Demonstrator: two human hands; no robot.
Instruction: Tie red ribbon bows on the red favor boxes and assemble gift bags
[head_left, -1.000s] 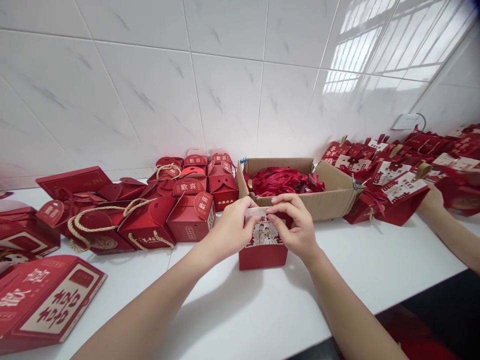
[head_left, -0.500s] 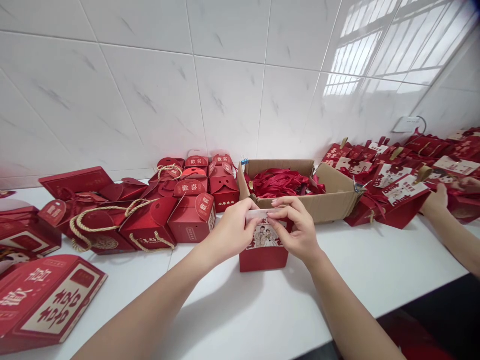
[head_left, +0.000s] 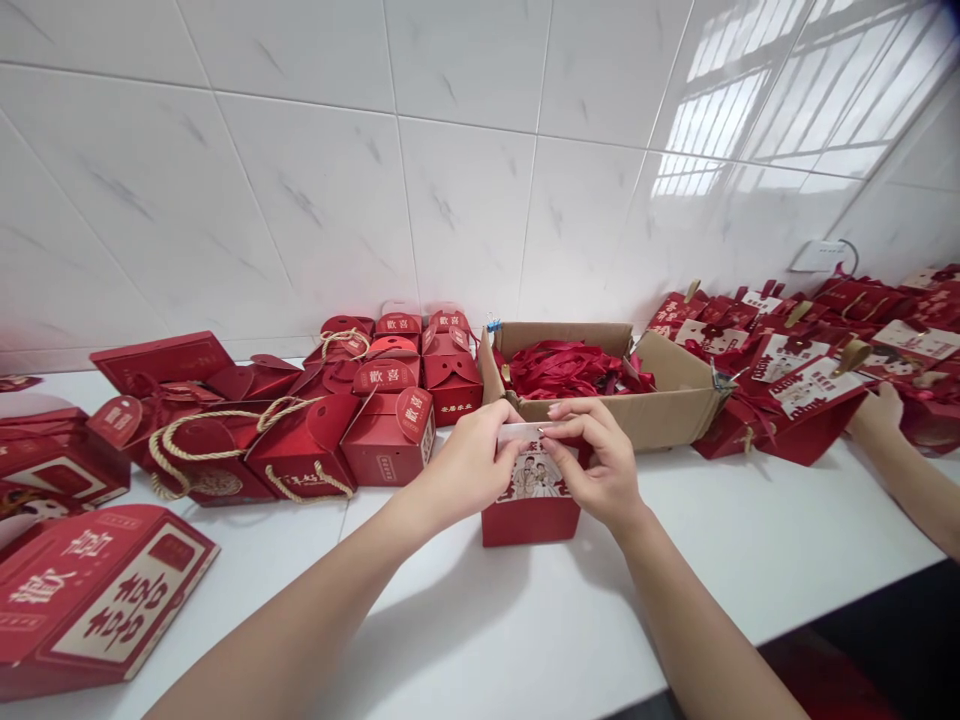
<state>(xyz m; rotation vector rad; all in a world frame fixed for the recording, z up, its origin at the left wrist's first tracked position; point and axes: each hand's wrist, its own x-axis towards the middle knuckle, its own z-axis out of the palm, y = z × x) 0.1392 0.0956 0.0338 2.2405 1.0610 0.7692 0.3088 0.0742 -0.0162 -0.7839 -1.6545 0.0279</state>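
"Since both your hands are at one spot, what have you got there?"

"A small red box, standing upright on the white table, just below the middle of the frame. A couple is printed on its front. My left hand is clamped on the pale top edge at its left, thumb in front and fingers behind. My right hand has its thumb and forefinger pinched together on the right part of that edge; any small thing between those tips I can't make out."

"And what's around you?"

"Right behind it, a cardboard box holding dark red ribbons. To the left of the frame I see red gift boxes packed close together, some with rope handles, and a lettered box at lower left."

"Anyone else at the table?"

"Yes, toward the right edge another person's hand is near red boxes with pale printed panels."
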